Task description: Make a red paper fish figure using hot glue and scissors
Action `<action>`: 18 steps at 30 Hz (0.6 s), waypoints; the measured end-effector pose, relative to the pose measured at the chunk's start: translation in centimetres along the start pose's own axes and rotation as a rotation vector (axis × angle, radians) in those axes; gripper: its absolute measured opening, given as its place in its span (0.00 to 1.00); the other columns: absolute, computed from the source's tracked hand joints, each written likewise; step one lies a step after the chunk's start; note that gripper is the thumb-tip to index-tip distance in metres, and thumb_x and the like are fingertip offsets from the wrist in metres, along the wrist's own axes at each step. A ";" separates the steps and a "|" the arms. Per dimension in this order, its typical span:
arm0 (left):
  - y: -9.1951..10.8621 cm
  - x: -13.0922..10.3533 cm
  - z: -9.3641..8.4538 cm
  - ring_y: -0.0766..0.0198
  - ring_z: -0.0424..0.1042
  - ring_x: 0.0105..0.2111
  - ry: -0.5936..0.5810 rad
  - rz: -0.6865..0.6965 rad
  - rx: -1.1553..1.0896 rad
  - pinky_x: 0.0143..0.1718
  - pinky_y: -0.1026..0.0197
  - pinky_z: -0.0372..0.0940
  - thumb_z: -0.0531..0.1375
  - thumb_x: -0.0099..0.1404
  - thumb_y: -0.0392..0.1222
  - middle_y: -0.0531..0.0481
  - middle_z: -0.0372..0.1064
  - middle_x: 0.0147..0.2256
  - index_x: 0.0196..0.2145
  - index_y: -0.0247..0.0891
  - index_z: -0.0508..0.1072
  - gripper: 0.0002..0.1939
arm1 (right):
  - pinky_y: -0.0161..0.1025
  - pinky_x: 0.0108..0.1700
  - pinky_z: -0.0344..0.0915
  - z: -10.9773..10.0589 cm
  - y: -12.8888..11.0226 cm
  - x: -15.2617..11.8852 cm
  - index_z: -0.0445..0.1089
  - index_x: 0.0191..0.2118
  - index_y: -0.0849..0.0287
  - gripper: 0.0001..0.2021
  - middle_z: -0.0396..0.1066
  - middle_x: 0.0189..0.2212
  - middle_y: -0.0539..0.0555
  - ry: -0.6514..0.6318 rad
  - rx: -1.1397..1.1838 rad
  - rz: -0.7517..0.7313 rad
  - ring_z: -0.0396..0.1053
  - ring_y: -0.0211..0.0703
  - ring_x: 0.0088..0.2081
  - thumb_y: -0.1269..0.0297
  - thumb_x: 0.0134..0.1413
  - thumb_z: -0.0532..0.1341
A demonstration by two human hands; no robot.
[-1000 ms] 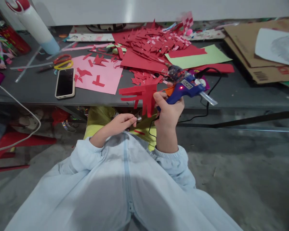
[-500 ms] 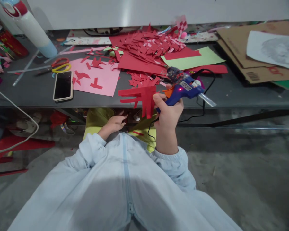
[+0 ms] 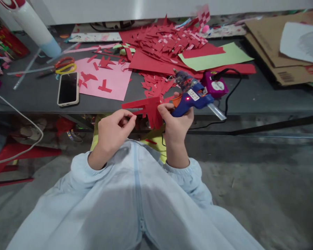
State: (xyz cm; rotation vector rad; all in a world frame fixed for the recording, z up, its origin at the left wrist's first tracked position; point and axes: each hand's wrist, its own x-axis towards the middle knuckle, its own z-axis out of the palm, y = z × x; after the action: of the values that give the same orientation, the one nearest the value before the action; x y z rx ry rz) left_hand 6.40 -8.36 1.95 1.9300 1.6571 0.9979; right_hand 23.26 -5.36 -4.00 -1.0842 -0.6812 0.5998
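My right hand (image 3: pixel 179 126) is wrapped round the handle of a blue glue gun (image 3: pixel 194 99) with a lit red light. Between its thumb and fingers it also pinches a red paper piece (image 3: pixel 153 113) cut into strips. The thumb and index finger of my left hand (image 3: pixel 113 133) close on the end of one strip at the paper's left side. A clear glue stick (image 3: pixel 216 111) sticks out of the gun's back, and the nozzle points up and left over red scraps (image 3: pixel 156 85) on the table.
On the grey table (image 3: pixel 99 106) lie a phone (image 3: pixel 68 89), scissors (image 3: pixel 65 66), pink paper (image 3: pixel 117 85), a red paper pile (image 3: pixel 161 45) and green paper (image 3: pixel 216 59). A purple block (image 3: pixel 216 85) holds the black plug. A bottle (image 3: pixel 36 29) stands left, cardboard (image 3: pixel 266 45) right.
My left hand has risen from my lap to the red paper and closed on a strip. My right hand, with the glue gun and paper, has shifted slightly left, uncovering more of the purple block.
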 end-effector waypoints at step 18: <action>-1.1 2.2 1.7 0.75 0.59 0.12 -0.113 -0.489 -0.859 0.12 0.72 0.51 0.75 0.44 0.53 0.59 0.64 0.13 0.30 0.34 0.79 0.22 | 0.33 0.30 0.67 1.8 -1.9 -2.9 0.69 0.32 0.57 0.09 0.73 0.24 0.44 -0.143 -0.106 -0.063 0.67 0.31 0.24 0.66 0.45 0.69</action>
State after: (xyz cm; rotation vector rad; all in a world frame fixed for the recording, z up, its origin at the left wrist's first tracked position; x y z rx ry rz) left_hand 7.00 -5.75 0.56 0.9448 1.2287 1.1081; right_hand 20.27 -7.06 -2.30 -1.1215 -0.8761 0.5964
